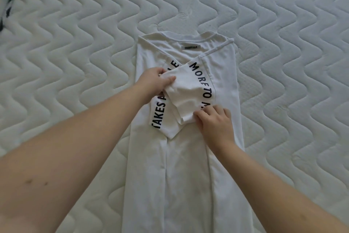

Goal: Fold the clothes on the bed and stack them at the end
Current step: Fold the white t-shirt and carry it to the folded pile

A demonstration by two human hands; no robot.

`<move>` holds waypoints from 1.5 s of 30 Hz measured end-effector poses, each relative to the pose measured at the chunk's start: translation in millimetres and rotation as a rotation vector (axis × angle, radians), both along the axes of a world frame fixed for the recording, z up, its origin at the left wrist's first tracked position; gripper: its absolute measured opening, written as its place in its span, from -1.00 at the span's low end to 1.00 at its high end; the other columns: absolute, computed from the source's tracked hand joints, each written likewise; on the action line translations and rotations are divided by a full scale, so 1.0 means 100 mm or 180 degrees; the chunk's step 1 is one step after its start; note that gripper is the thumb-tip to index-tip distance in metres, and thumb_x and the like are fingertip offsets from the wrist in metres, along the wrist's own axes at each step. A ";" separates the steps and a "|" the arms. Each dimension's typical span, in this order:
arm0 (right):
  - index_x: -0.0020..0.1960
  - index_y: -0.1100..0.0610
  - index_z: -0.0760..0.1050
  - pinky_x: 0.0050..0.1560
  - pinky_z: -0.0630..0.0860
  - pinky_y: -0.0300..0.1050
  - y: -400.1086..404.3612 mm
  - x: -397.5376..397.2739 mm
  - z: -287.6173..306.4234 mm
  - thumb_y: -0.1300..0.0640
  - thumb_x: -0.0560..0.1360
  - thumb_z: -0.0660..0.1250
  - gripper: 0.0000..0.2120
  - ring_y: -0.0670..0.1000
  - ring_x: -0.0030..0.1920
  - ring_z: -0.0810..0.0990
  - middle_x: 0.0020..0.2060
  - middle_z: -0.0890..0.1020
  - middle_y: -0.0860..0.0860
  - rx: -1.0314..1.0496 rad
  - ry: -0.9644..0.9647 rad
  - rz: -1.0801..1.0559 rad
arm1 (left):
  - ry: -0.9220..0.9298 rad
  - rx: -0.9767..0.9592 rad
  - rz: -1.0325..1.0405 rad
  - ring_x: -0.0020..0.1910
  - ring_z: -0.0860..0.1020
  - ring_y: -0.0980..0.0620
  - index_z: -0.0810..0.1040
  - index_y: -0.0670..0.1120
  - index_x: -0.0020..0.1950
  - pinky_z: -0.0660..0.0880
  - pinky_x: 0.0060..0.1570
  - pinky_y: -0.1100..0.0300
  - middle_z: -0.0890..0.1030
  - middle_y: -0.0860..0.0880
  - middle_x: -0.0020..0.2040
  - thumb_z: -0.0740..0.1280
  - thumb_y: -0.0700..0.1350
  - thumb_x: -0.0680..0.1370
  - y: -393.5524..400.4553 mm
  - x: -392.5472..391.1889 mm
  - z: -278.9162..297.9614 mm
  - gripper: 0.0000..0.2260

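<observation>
Pinching the folded-in sleeve (pixel 186 89), the left hand (pixel 154 81) is gripping its upper corner while the right hand (pixel 214 121) is nipping its lower cuff edge with curled fingers. Both are working on the white cotton T-shirt with black lettering (pixel 185 138), lying lengthwise on the white quilted mattress (pixel 75 43). Sides appear folded inward; the crosswise folds and stacking are, by judgement, remaining. No stack is showing.

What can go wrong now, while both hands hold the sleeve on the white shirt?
The left hand and right hand pinch one sleeve lifted off the shirt. Pulling it may drag open the folded sides beneath. The other sleeve lies under it and could wrinkle or shift unnoticed.
</observation>
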State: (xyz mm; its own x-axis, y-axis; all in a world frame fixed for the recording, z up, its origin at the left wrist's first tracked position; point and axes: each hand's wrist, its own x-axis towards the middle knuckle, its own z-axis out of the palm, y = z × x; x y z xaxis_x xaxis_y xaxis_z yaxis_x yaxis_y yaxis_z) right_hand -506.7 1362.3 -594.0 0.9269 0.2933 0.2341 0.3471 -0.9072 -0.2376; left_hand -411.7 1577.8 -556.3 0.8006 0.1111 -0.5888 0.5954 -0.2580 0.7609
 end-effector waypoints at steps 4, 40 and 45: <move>-0.11 0.09 0.63 -0.04 0.40 0.01 -0.10 -0.14 0.01 0.24 0.42 0.50 -0.90 0.15 -0.11 0.58 -0.16 0.64 0.00 0.0108 0.0100 -0.0050 | 0.0139 -0.0660 0.1081 -0.23 0.64 0.04 0.54 -0.13 -0.04 0.57 -0.33 0.27 0.63 -0.13 -0.02 0.46 -0.08 0.51 -0.01 0.00 -0.08 -0.83; 0.59 -0.02 -0.28 0.48 -0.40 -0.07 -0.06 -0.09 -0.39 -0.19 0.64 -0.16 -0.39 -0.15 0.53 -0.32 0.58 -0.24 -0.11 -0.0684 0.1727 -0.0304 | -0.1262 0.3269 -0.2714 0.56 -0.26 0.05 -0.24 0.08 0.59 -0.38 0.44 0.08 -0.25 0.05 0.60 -0.15 0.22 0.62 -0.36 -0.84 -0.77 -0.42; 0.56 -0.07 -0.31 0.45 -0.47 -0.12 -0.16 -0.12 -0.44 -0.22 0.59 -0.27 -0.40 -0.23 0.48 -0.37 0.55 -0.26 -0.15 -0.0697 0.1673 -0.0222 | -0.1119 0.3189 -0.2748 0.54 -0.33 0.05 -0.35 0.10 0.55 -0.39 0.47 0.05 -0.34 0.05 0.57 -0.25 0.27 0.57 -0.31 -0.90 -0.85 -0.40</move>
State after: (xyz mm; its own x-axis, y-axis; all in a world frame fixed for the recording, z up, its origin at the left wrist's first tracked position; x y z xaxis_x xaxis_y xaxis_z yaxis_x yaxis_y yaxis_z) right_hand -519.0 1346.1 -638.4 0.9212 0.2172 -0.3229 0.1707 -0.9712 -0.1661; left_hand -501.4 1546.3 -641.2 0.9213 -0.2408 -0.3053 -0.2183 -0.9701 0.1066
